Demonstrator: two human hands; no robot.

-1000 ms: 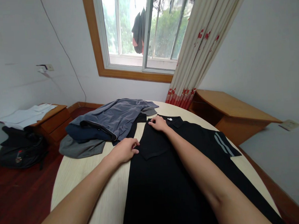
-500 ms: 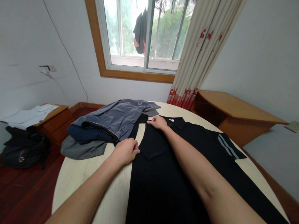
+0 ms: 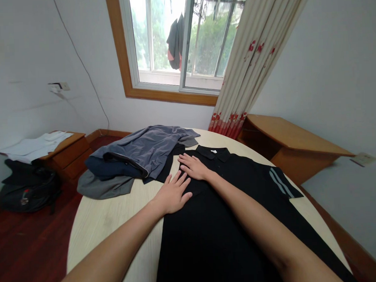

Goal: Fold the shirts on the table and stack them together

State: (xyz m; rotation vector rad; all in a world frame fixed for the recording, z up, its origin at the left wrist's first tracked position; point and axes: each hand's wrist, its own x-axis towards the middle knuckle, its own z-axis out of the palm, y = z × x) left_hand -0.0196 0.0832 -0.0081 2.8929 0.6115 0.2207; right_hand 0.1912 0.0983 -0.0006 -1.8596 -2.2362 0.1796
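A black polo shirt lies spread on the round pale table, its collar at the far end. Grey stripes mark its right sleeve. My left hand rests flat on the shirt's left edge, fingers spread. Just beyond it, my right hand is laid open on the cloth near the left shoulder, palm down. The left sleeve is not seen spread out; the hands cover part of that edge. Neither hand grips anything.
A heap of grey and navy clothes lies at the table's far left. A wooden desk stands behind on the right, by a curtain. On the left are a drawer cabinet with papers and a black bag.
Both hands have let go of the shirt's left sleeve and opened flat on the cloth. The sleeve now lies folded in, and the hands are closer together.
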